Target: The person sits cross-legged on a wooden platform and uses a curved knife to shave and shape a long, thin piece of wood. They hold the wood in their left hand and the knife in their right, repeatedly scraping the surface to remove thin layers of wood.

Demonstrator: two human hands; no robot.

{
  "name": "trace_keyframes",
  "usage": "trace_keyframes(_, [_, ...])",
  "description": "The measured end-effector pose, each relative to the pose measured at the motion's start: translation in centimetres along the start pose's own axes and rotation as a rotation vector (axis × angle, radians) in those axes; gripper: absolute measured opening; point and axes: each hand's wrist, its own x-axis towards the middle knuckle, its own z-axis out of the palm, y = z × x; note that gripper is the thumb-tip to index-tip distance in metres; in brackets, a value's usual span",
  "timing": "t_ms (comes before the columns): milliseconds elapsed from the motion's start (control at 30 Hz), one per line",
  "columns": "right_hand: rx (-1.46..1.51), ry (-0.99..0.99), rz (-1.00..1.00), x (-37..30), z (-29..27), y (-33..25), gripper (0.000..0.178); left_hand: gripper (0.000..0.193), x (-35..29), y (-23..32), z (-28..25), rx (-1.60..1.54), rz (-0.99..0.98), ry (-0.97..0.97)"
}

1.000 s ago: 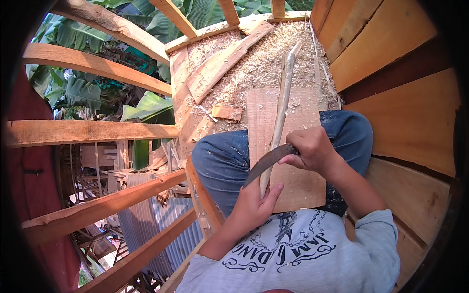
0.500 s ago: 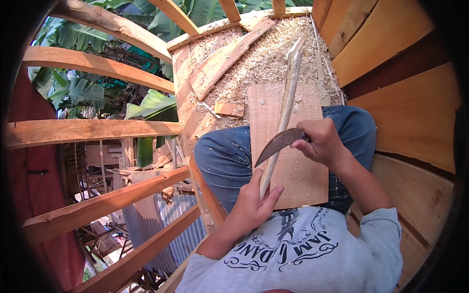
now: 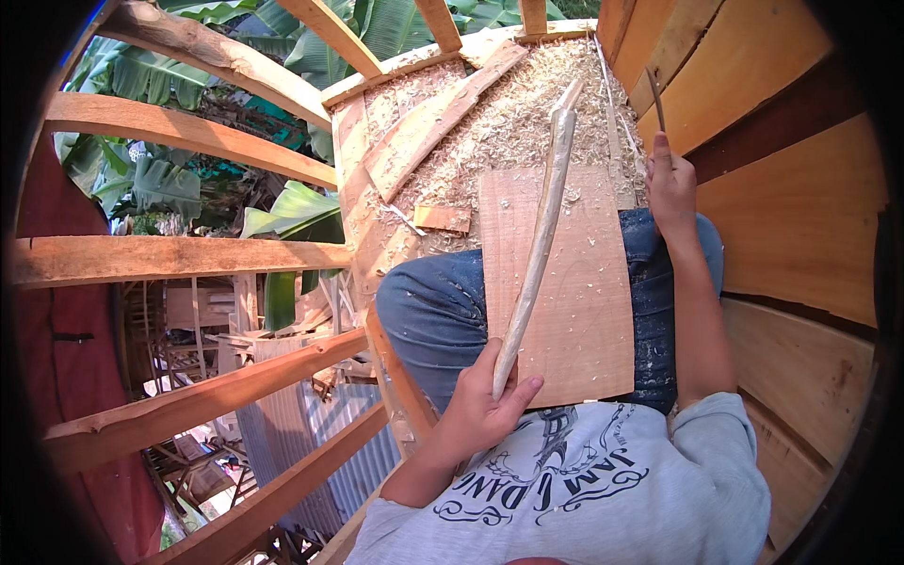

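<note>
My left hand (image 3: pixel 489 399) is closed round the lower end of a long, pale, peeled stick (image 3: pixel 541 226), which slants up and away over a flat wooden board (image 3: pixel 589 311). The board rests across my lap, with a few shavings on it. At the right, beyond my knee, my right hand (image 3: pixel 671 185) grips a knife (image 3: pixel 656 102). Its dark blade points away from me and shows nearly edge-on, apart from the stick. The fist hides the knife's handle.
Wood shavings (image 3: pixel 527 104) cover the floor ahead, with a loose plank (image 3: pixel 443 118) and a small wood block (image 3: pixel 442 218) on it. A plank wall (image 3: pixel 791 207) stands close on the right. Wooden rails (image 3: pixel 179 256) edge the left, above a drop to corrugated sheets (image 3: pixel 315 443).
My right hand has carried the knife off the stick, away from me and to the right. The stick's near end has shifted slightly toward me, still in my left hand.
</note>
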Motion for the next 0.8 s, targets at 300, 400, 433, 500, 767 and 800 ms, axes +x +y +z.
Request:
trace_keyframes(300, [-0.189,-0.274,-0.208,-9.0,1.2,-7.0,0.018,0.025,1.1,-1.4,-0.4,-0.329,-0.153,-0.025])
trace_keyframes(400, [-0.290,-0.456,-0.510,-10.7,1.8,-7.7,0.019,0.025,1.2,-1.0,-0.6,-0.331,-0.137,-0.015])
trace_keyframes(433, [-0.379,-0.516,-0.643,-10.9,2.2,-7.6,0.020,0.025,1.2,-0.6,-0.5,-0.332,-0.130,-0.003])
trace_keyframes(500, [-0.483,-0.501,-0.782,-10.5,2.3,-6.7,0.021,0.026,1.1,-0.1,-0.3,-0.291,-0.098,-0.005])
trace_keyframes(767, [-0.540,-0.451,-0.888,-10.4,2.6,-6.2,0.021,0.030,0.5,0.7,0.0,-0.129,-0.082,0.001])
trace_keyframes(800, [-0.585,-0.365,-0.869,-8.8,2.3,-5.2,0.022,0.030,0.7,0.5,0.0,-0.121,-0.102,-0.008])
